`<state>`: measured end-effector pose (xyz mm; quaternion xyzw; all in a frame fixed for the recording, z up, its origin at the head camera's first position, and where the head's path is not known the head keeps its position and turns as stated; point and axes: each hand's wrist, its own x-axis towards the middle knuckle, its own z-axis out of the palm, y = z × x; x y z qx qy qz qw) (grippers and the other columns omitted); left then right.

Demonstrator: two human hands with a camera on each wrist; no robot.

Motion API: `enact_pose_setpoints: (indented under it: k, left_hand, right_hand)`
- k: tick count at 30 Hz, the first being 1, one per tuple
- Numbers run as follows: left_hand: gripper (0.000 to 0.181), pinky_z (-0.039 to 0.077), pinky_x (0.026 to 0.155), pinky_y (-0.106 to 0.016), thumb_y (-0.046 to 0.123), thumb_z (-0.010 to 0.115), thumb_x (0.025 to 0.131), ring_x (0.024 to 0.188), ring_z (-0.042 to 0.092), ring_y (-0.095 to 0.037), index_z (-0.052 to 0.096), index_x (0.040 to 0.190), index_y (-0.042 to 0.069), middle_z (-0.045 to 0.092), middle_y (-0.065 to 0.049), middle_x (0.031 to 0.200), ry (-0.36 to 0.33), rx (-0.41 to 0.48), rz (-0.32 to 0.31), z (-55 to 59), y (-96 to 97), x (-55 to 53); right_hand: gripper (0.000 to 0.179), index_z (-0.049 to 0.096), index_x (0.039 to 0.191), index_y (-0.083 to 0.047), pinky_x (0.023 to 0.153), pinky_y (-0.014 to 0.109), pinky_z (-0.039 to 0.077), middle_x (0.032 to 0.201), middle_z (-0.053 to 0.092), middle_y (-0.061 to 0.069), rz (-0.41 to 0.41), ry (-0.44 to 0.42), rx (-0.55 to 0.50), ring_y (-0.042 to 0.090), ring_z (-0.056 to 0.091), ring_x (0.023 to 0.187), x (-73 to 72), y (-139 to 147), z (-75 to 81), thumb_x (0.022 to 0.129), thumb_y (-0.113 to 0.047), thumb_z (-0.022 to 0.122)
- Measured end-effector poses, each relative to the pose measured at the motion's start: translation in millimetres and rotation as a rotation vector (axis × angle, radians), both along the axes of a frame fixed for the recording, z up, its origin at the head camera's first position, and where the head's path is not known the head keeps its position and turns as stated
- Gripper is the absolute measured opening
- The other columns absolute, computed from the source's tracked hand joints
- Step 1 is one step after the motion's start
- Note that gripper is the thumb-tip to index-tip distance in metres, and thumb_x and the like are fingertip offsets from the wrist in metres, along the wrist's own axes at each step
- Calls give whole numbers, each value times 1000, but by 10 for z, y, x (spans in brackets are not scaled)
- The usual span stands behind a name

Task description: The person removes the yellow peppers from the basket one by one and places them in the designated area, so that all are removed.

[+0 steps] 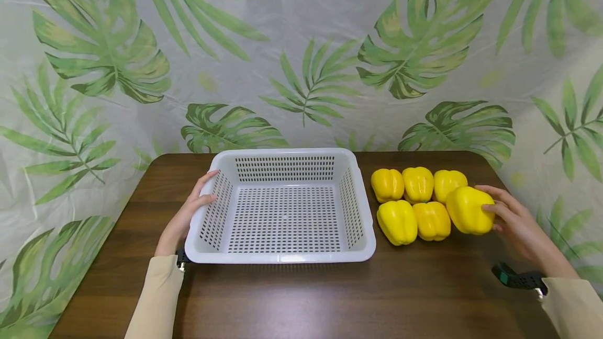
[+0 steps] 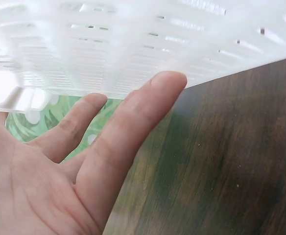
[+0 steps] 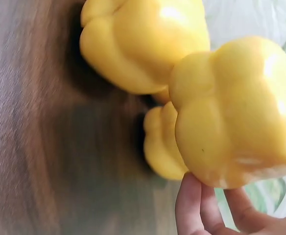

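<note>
My right hand (image 1: 515, 221) holds a yellow bell pepper (image 1: 470, 211) at the right end of the pepper group. The right wrist view shows fingers (image 3: 188, 203) against the lower side of that pepper (image 3: 231, 112), which is raised over the table. At the left side of a white perforated plastic basket (image 1: 282, 258), my left hand (image 1: 186, 216) grips the rim. Two digits reach over the rim, while other fingers (image 2: 118, 127) extend along the outside of the wall in the left wrist view. Nothing lies inside the basket.
Several more yellow bell peppers (image 1: 397, 222) stand close together in two rows to the right of the basket. Everything rests on a dark brown wooden table (image 1: 292, 302). Behind it hangs a grey cloth (image 1: 320, 25) printed with green leaves.
</note>
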<state>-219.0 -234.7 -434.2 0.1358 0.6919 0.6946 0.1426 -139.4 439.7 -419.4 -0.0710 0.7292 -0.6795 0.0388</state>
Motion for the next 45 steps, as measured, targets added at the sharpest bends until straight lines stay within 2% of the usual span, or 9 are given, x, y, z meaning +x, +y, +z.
enact_pose_setpoints:
  k: [3, 6, 13, 16, 24, 32, 40, 45]
  left_hand:
    - [60, 44, 82, -51, 13, 38, 101, 125, 28, -48, 12, 152, 30, 7, -17, 152, -1, 2, 0, 0, 2, 1]
    - [60, 44, 82, -51, 13, 38, 100, 125, 28, -48, 12, 152, 30, 7, -17, 152, 1, 2, -1, -1, 1, 1]
    - [60, 44, 82, -52, 13, 38, 101, 125, 28, -49, 13, 151, 31, 7, -17, 152, 1, 5, 0, 2, 2, 4]
    - [60, 44, 82, -51, 13, 38, 101, 125, 28, -48, 13, 151, 31, 8, -17, 152, -2, 8, -1, 5, 6, 7]
    - [60, 44, 82, -51, 13, 38, 101, 124, 28, -48, 12, 151, 31, 8, -17, 151, -4, 3, 1, 18, 9, 11]
    - [60, 44, 82, -52, 13, 38, 101, 124, 28, -49, 12, 152, 29, 8, -18, 151, 2, -3, 3, 17, 1, 11]
    - [60, 45, 81, -53, 11, 37, 100, 123, 30, -49, 12, 152, 28, 8, -19, 151, 3, 5, 0, 14, 1, 12]
    - [61, 45, 80, -54, 12, 38, 100, 124, 28, -50, 11, 152, 29, 6, -18, 152, -4, 2, -5, 7, -5, 3]
  right_hand:
    - [37, 45, 133, -21, 69, 21, 48, 124, 45, -11, 29, 0, -16, 5, 55, 92, 19, 53, -61, 102, -3, 34]
    - [37, 45, 133, -21, 69, 22, 49, 124, 45, -11, 42, -5, 12, 5, 54, 93, 39, 101, -118, 102, -3, 34]
    - [39, 41, 140, -22, 69, 27, 44, 124, 39, -17, 18, -39, 263, 1, 49, 96, 74, 156, -215, 103, -10, 39]
    - [40, 40, 142, -20, 69, 27, 44, 124, 38, -19, 14, -51, 325, -1, 47, 99, 84, 159, -248, 103, -11, 41]
    - [42, 37, 143, -14, 72, 24, 46, 128, 37, -19, 36, -30, 313, -5, 47, 103, 75, 147, -306, 102, -8, 42]
    - [46, 33, 147, -18, 73, 20, 45, 131, 29, -18, 39, -29, 312, -7, 45, 104, 90, 151, -317, 102, -9, 41]
    - [53, 27, 149, -20, 73, 21, 45, 136, 23, -13, 76, -3, 238, -6, 47, 105, 82, 165, -378, 101, -2, 39]
    - [54, 29, 148, -22, 73, 20, 44, 135, 24, -13, 77, 0, 223, -5, 48, 104, 70, 171, -403, 100, 0, 41]
